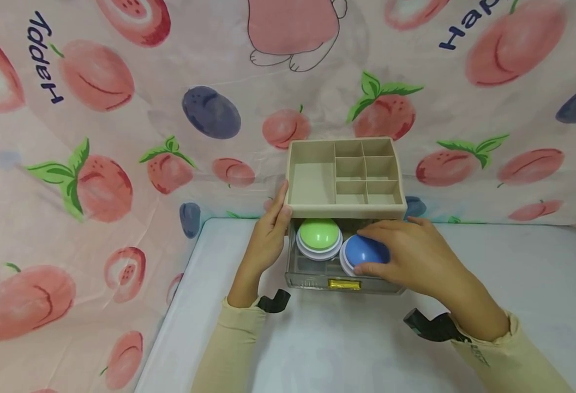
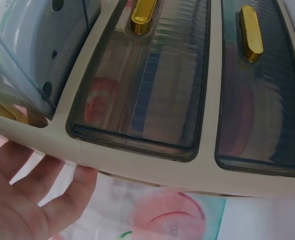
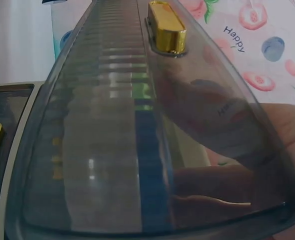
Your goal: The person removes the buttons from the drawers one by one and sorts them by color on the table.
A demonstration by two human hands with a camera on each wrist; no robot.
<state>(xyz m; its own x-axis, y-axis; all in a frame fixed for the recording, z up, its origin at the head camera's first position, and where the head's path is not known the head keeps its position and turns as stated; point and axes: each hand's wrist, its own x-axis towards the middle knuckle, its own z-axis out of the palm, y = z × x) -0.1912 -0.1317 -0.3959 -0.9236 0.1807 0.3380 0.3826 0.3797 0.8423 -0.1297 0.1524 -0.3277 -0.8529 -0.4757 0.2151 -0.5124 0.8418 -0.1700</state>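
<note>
two hands | right [image 1: 418, 257] grips blue dome [image 1: 365, 251] | left [image 1: 267, 232] touches organizer [image 1: 345, 211]

1. Angled the left forearm [image 1: 231, 349] and right forearm [image 1: 516, 360] forward and inward.
2. Pointed the left hand [image 1: 267, 229] away from the body, with fingers [image 2: 71, 197] extended and gaps showing between 3 of them in the left wrist view.
3. Held the right hand [image 1: 423, 254] inward, showing its back in the head view, curved in a grip with the thumb [image 1: 373, 269] nearer the body.
</note>
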